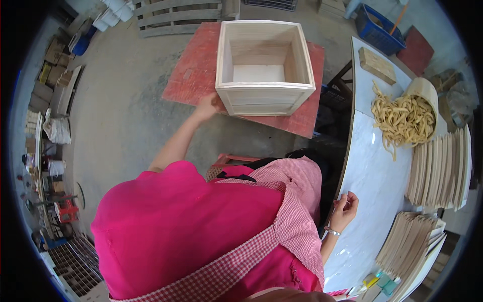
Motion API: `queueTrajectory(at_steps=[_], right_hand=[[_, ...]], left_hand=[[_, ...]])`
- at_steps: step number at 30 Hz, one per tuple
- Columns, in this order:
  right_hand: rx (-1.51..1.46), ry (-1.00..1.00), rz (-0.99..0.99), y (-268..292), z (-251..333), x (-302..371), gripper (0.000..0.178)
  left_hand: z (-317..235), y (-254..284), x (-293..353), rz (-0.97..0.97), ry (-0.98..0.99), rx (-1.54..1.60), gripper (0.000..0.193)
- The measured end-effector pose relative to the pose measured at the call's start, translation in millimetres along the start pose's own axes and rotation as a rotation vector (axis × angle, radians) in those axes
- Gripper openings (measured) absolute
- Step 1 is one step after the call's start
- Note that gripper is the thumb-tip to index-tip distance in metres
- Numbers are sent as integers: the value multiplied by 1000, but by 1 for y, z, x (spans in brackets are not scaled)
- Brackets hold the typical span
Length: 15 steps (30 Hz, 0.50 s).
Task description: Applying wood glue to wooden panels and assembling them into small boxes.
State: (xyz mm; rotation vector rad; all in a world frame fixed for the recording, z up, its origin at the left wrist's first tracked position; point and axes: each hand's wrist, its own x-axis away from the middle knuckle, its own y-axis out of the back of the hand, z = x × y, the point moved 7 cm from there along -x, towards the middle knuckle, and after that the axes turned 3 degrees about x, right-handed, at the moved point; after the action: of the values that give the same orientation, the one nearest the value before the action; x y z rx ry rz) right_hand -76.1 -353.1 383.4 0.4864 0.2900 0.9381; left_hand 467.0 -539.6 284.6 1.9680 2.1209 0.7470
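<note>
An open-topped box of pale wood (266, 95) stands on a red board (191, 75) in front of me. My left hand (207, 106) is at the box's near left lower corner, its fingers curled against it and partly hidden. Over the near part of the white-topped table (372, 176) on my right, my right hand (345, 209) is raised with thumb and fingers drawn together in a pinch. Whatever lies between those fingertips is too small to make out. A silver bracelet (332, 231) circles that wrist.
Yellowish rubber bands (402, 116) spill from a tipped tub (424, 94) on the table. A wooden block (377, 65) lies at its far end. Thin wooden panels (437, 171) stand stacked along the right side. Beyond the box lies a slatted pallet (178, 15).
</note>
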Motion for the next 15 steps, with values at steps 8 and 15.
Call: queueTrajectory(at_steps=[8, 15], right_hand=[[100, 131, -38, 14, -24, -6, 21], [187, 193, 65, 11, -41, -23, 21]], left_hand=[[-74, 21, -43, 191, 417, 503, 69], [-38, 41, -39, -8, 312, 639, 56]])
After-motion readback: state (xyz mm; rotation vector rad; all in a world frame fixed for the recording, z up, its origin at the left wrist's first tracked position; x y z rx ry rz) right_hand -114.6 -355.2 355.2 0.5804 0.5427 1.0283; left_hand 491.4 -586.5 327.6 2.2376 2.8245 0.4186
